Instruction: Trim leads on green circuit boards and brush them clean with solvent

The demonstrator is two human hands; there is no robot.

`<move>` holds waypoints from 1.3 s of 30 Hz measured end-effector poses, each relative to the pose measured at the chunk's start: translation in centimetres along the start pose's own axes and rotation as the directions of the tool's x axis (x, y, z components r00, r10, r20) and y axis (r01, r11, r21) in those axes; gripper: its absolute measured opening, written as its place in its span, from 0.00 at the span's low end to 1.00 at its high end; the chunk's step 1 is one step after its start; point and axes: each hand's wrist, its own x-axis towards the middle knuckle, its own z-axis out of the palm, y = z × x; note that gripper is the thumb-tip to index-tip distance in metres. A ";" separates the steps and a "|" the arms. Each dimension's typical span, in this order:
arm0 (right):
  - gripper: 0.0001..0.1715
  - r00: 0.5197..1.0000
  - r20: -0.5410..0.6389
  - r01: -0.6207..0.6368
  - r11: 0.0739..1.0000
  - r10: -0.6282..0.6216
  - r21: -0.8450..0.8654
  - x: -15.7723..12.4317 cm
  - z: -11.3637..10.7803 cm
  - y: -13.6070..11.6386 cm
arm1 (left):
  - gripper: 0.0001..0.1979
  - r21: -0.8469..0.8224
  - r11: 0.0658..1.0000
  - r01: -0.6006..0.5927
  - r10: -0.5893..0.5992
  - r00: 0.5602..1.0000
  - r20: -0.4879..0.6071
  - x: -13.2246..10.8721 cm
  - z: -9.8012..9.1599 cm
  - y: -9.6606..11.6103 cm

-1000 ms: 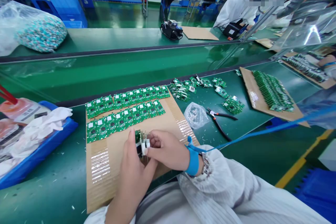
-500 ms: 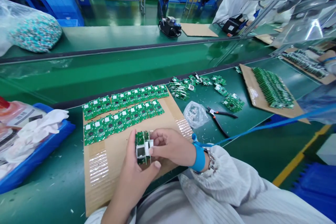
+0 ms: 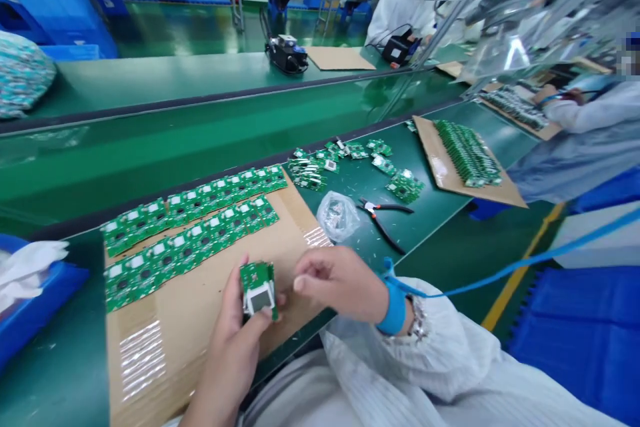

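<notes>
Green anti-static worktop point(image 3: 55, 353) runs across the view, with a second green worktop point(image 3: 150, 73) beyond it and blue crates point(image 3: 60, 13) at far left of the room. Items, left to right: one blue tray point(image 3: 50, 297) holding white cloth point(image 3: 30, 267); one cardboard sheet point(image 3: 165, 353) carrying two rows of green circuit boards point(image 3: 190, 240); one clear plastic bag point(image 3: 339, 216) with small parts inside; one pair of black-handled side cutters point(image 3: 380, 223); a loose scatter of boards point(image 3: 350, 157); a second cardboard sheet point(image 3: 440, 173) with boards point(image 3: 467, 153) stacked on edge, too densely to count. A co-worker's sleeve point(image 3: 585, 117) shows at far right.

The left hand point(image 3: 233, 340) clamps one circuit board point(image 3: 259, 280), with a white-framed square part facing up, above the first sheet. The right hand point(image 3: 340, 283), wearing a blue wrist strap point(image 3: 395, 310), is apart from it, fingers pinched together just beside the board.
</notes>
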 end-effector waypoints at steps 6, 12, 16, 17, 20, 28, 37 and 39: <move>0.48 0.864 -0.501 -0.385 0.712 0.053 -0.588 -1.0 -11.8 9.9 | 0.42 -0.008 0.989 0.144 -0.144 0.989 0.016 0.2 -0.6 -0.3; 0.65 0.892 -0.422 -0.425 0.623 0.164 -0.657 -1.1 -14.9 15.2 | 0.43 -0.010 0.982 0.189 -0.189 0.982 0.009 0.9 0.6 -0.9; 0.59 0.916 -0.376 -0.373 0.650 0.144 -0.662 -0.2 -15.7 15.0 | 0.44 0.027 0.980 0.199 -0.199 0.980 0.018 0.7 2.1 -0.7; 0.54 0.922 -0.360 -0.358 0.667 0.141 -0.654 -0.1 -16.0 14.8 | 0.44 0.043 0.979 0.200 -0.201 0.979 0.019 0.7 2.5 -0.6; 0.35 0.937 -0.316 -0.316 0.737 0.146 -0.597 -0.1 -17.0 14.2 | 0.42 0.095 0.980 0.173 -0.175 0.984 0.018 0.3 3.6 -0.2; 0.33 0.991 0.015 -0.132 0.964 0.132 0.232 -5.3 -14.0 11.9 | 0.41 0.270 0.962 0.046 -0.053 0.998 0.018 -0.3 7.8 1.4; 0.37 0.994 0.081 -0.009 0.677 -0.076 0.736 -5.6 -7.8 9.5 | 0.38 0.464 0.880 -0.097 0.049 0.992 0.115 0.5 10.8 2.0; 0.31 0.991 -0.073 0.132 0.831 -0.110 0.541 -5.2 -8.0 9.2 | 0.37 0.467 0.876 -0.117 0.070 0.991 0.117 0.6 11.0 1.9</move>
